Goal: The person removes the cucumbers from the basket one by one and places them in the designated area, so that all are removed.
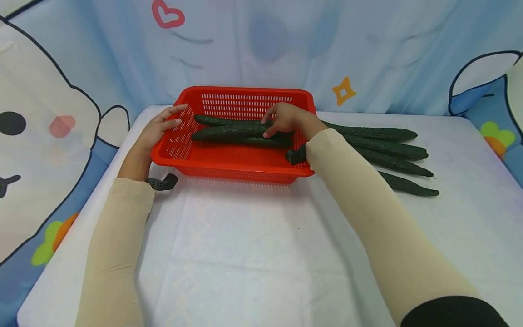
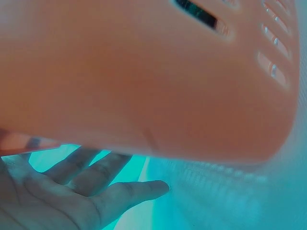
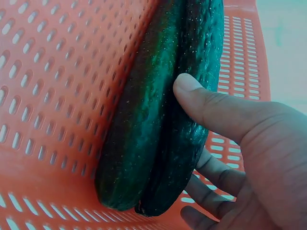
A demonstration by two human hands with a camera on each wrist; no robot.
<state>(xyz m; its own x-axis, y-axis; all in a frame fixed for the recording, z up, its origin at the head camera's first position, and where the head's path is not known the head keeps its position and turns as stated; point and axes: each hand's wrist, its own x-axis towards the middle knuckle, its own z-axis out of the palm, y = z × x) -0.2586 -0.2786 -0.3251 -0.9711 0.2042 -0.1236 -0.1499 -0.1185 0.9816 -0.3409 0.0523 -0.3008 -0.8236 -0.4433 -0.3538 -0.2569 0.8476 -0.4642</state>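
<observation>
Here, left hand (image 1: 157, 129) spread on red basket (image 1: 229, 164) rim, right hand (image 1: 286, 119) gripping cucumber (image 1: 229, 131) inside (walls close)

Your basket (image 1: 229, 159) sits mid-table (image 1: 261, 254), three cucumbers (image 1: 229, 131) in it; four more cucumbers (image 1: 392, 150) lie right of it, curtain (image 1: 286, 45) behind.

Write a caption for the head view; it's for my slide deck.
Right hand places a cucumber in the red basket as the left hand steadies its rim.
</observation>
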